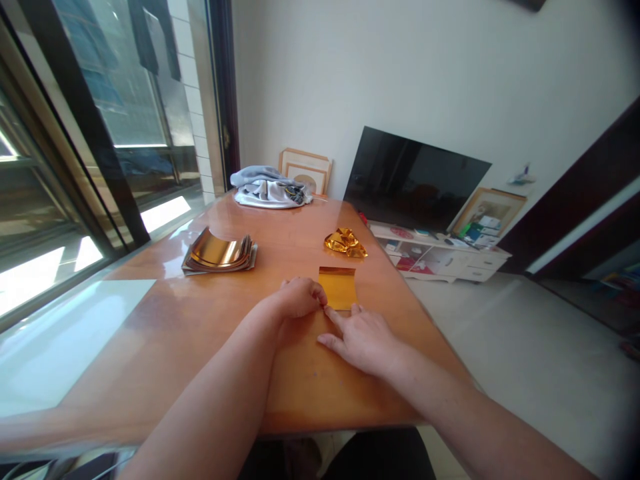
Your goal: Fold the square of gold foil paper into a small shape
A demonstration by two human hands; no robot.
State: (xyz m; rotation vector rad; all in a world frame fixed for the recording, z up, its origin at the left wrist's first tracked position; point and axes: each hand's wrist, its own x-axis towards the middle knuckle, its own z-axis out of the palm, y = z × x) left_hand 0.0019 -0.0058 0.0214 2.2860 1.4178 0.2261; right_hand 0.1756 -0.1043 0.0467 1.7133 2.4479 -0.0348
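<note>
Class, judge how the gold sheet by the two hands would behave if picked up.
The gold sheet looks thin, so probably light. Its darker far strip seems curled or folded, suggesting it bends easily. Its shiny face may be slippery.

The only camera, worn on the head, looks forward and down from above the near edge of the table point(300, 393), with the gold sheet point(340, 288) just below mid-frame. Its wide view reaches the window point(127, 87) at left, the far wall point(425, 67) and the slanted-looking television point(415, 180).
</note>
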